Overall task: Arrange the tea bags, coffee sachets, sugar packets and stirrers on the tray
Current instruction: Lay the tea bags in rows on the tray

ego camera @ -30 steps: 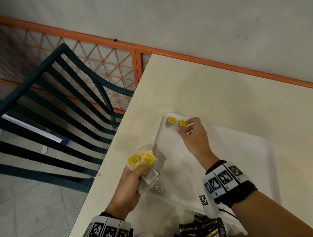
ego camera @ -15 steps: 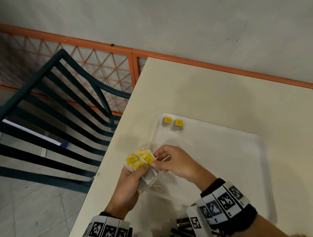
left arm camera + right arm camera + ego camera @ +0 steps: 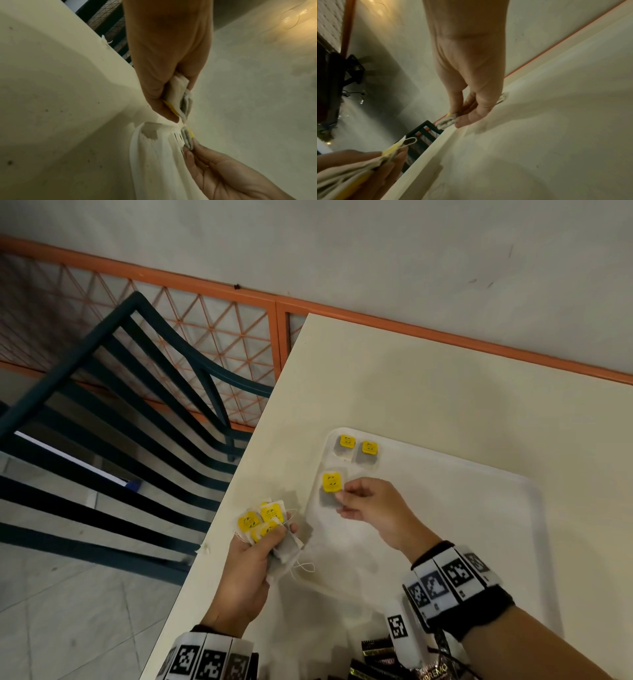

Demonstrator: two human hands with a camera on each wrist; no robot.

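Head view, right hand [image 3: 371, 506] now pinching third tea bag [image 3: 330, 489] over tray [image 3: 479, 508] — left hand [image 3: 255, 563] gripping bundle [image 3: 265, 523].

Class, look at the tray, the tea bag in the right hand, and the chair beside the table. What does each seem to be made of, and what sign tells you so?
Tray: probably plastic, white and smooth, with a rounded moulded rim.
Tea bag pinched by the right hand: thin, translucent filter paper, dark contents showing through, with a yellow tag that looks like card.
Chair: likely painted metal; slim dark green slats with an even sheen.
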